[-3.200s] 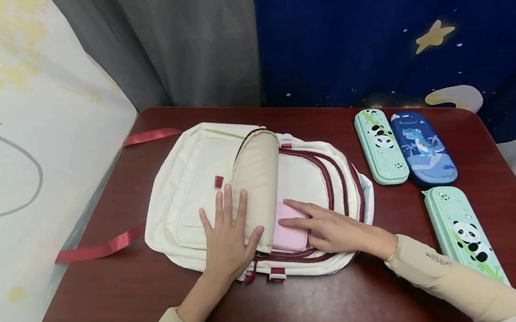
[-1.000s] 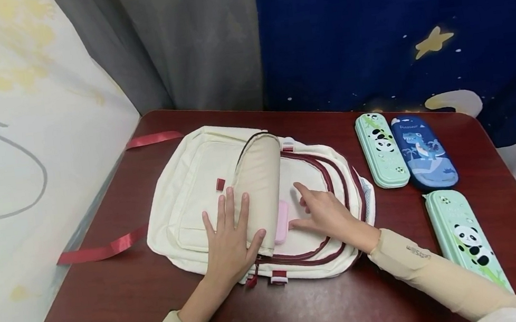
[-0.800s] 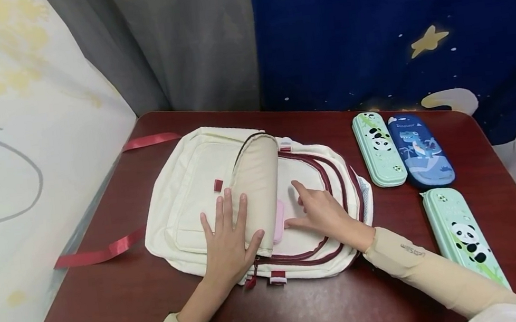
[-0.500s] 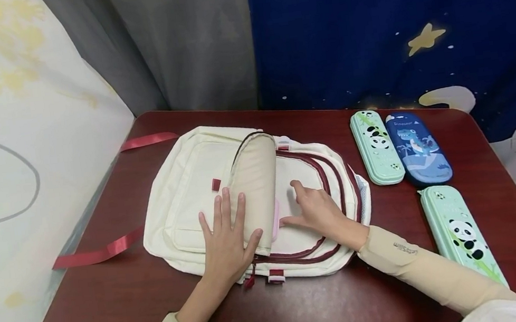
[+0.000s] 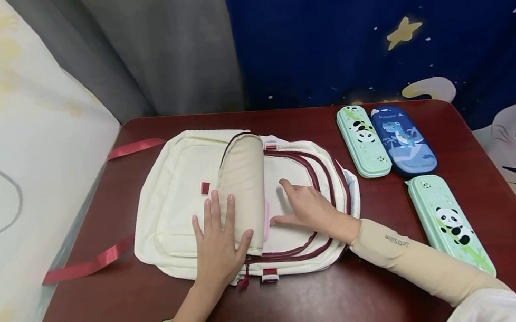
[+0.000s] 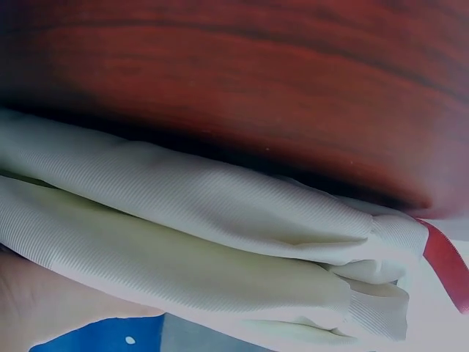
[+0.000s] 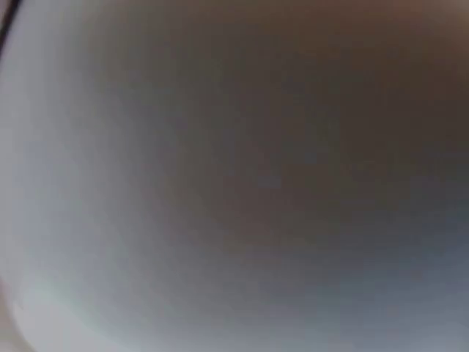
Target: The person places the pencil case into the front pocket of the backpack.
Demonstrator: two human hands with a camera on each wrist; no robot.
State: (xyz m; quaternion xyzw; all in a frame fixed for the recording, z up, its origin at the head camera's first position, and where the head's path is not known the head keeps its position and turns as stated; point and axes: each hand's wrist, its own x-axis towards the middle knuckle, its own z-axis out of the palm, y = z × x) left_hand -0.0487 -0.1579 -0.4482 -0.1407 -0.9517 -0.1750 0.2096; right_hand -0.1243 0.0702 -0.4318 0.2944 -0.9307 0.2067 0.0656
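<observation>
A cream backpack (image 5: 180,191) with dark red zips lies flat, its front pocket unzipped and the pocket's beige-lined flap (image 5: 243,178) folded back to the left. My left hand (image 5: 217,245) rests on the flap and bag front with fingers spread. Only a thin edge of a pink case (image 5: 266,221) with rounded corners shows beside the flap; the rest is hidden under it. My right hand (image 5: 311,205) is over the pocket, its thumb tip right at the pink edge and its index finger stretched out. The left wrist view shows the bag's side; the right wrist view is blurred.
Right of the bag lie a green panda pencil case (image 5: 365,143), a blue dinosaur pencil case (image 5: 403,139) and another green panda pencil case (image 5: 449,224). Red straps (image 5: 90,265) trail left over the dark red table (image 5: 303,310). A wall and curtains stand behind.
The pink case has slid left under the flap, from broadly visible to a thin edge. My right hand has followed it left, while the left hand has stayed on the flap.
</observation>
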